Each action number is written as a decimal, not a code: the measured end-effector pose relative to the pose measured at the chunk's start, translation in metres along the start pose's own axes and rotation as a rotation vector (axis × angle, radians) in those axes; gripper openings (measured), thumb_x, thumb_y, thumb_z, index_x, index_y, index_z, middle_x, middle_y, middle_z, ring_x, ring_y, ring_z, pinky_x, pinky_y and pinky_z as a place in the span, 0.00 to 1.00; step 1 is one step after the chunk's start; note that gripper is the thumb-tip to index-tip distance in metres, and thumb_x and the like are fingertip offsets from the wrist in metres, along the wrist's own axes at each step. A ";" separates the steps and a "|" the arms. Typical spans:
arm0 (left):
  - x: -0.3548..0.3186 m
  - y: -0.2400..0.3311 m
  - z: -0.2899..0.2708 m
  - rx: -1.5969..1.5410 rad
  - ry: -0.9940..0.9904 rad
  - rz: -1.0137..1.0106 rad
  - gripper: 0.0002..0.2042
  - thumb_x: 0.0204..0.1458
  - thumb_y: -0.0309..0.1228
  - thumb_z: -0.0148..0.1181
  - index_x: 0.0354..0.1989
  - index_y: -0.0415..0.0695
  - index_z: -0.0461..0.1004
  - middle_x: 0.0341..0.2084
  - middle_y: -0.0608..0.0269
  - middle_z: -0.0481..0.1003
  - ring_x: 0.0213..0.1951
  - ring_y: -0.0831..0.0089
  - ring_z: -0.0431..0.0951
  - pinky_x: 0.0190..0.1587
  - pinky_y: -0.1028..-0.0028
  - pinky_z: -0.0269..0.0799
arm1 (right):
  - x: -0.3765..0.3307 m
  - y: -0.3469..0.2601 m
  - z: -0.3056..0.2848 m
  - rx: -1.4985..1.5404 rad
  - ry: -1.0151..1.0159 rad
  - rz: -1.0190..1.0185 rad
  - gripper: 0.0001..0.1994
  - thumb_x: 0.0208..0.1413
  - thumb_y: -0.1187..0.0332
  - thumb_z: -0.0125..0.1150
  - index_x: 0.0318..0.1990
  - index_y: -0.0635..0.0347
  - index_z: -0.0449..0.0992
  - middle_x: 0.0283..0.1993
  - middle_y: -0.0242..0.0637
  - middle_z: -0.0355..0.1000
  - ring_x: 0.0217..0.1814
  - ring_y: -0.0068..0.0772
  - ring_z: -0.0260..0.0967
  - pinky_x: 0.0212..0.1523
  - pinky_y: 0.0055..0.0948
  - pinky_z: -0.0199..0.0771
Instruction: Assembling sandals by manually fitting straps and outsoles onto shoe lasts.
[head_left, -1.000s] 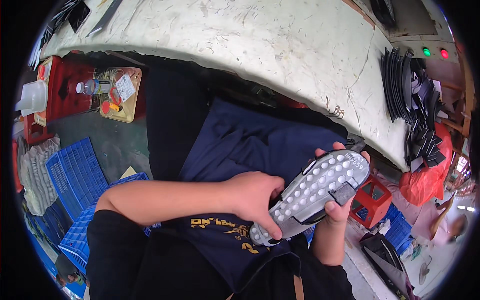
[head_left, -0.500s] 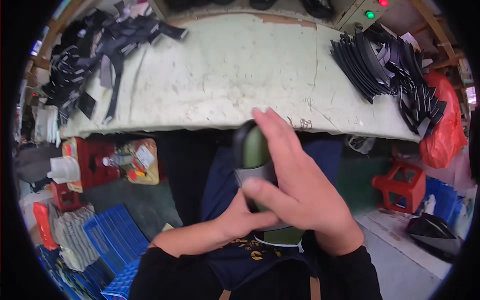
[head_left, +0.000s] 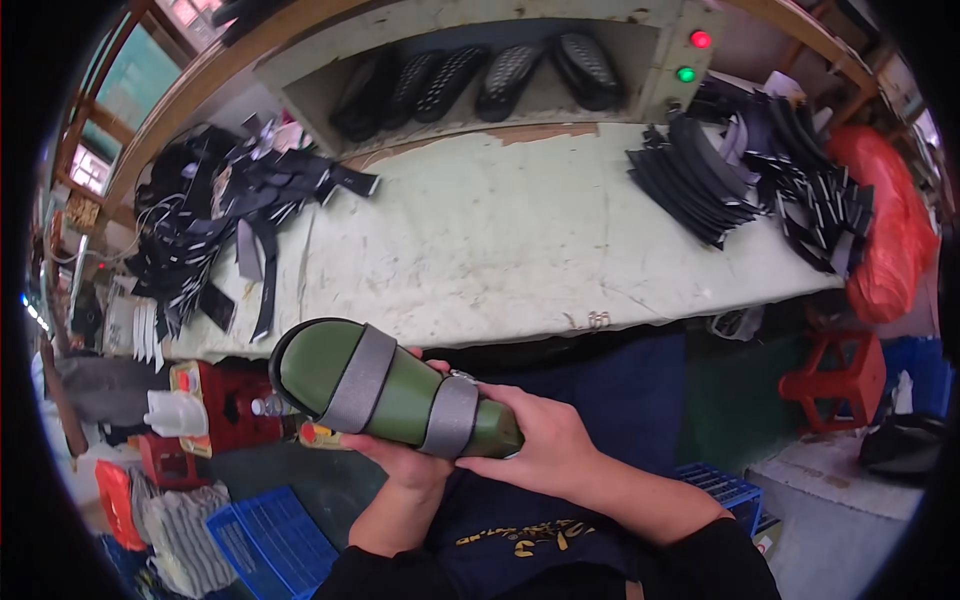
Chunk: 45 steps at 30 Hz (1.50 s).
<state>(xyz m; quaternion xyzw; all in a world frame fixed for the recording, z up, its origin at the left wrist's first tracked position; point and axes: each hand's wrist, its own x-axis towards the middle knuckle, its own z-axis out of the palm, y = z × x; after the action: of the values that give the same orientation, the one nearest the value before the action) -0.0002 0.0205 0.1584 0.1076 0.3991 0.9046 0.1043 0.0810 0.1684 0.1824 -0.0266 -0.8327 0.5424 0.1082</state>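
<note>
One olive-green foam sandal with two grey fabric straps [head_left: 385,390] sits between both hands, just in front of the person's chest and short of the pale worn bench [head_left: 500,250]. The left hand [head_left: 405,465] cups it from beneath, fingers curled round the sole; the right hand [head_left: 545,450] closes over the heel end. Both straps already lie across the footbed, so the strapping looks done on this piece (whether they are fixed underneath I cannot tell). Beyond the hands, four dark studded soles [head_left: 480,75] rest on the shelf behind the bench. To the left lies a heap of loose black and grey straps [head_left: 220,220], to the right a fanned stack of black sole pieces [head_left: 740,175], both too many to count.
</note>
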 end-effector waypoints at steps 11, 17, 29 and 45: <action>0.100 0.134 0.001 0.081 0.320 0.685 0.51 0.51 0.77 0.41 0.70 0.45 0.56 0.58 0.52 0.71 0.57 0.53 0.75 0.61 0.49 0.71 | -0.037 0.038 -0.008 0.273 0.124 0.345 0.27 0.35 0.68 0.82 0.46 0.63 0.77 0.39 0.37 0.80 0.40 0.25 0.79 0.45 0.26 0.78; 0.093 0.103 -0.024 -0.204 0.039 0.375 0.49 0.52 0.75 0.43 0.68 0.42 0.59 0.57 0.47 0.71 0.57 0.50 0.74 0.60 0.48 0.70 | 0.038 0.060 -0.048 -0.345 0.389 -0.050 0.22 0.31 0.63 0.83 0.35 0.61 0.79 0.32 0.37 0.78 0.33 0.33 0.75 0.38 0.30 0.75; 0.053 0.000 -0.040 -0.442 -0.018 -0.148 0.50 0.51 0.78 0.37 0.71 0.47 0.56 0.61 0.45 0.69 0.59 0.48 0.73 0.61 0.48 0.70 | 0.100 0.029 -0.050 -0.579 0.394 -0.293 0.29 0.32 0.57 0.81 0.45 0.59 0.78 0.41 0.40 0.73 0.44 0.43 0.72 0.49 0.41 0.71; 0.131 0.052 -0.061 1.125 -0.172 0.294 0.13 0.63 0.32 0.55 0.50 0.38 0.77 0.38 0.55 0.81 0.42 0.65 0.79 0.51 0.69 0.72 | -0.299 0.044 -0.087 -0.213 0.924 1.182 0.26 0.61 0.62 0.63 0.61 0.73 0.70 0.66 0.58 0.65 0.68 0.45 0.63 0.66 0.45 0.64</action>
<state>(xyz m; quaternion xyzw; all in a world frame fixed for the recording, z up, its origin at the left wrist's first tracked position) -0.1473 -0.0202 0.1716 0.2735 0.7888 0.5468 -0.0633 0.3879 0.2161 0.1312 -0.7034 -0.5976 0.3606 0.1344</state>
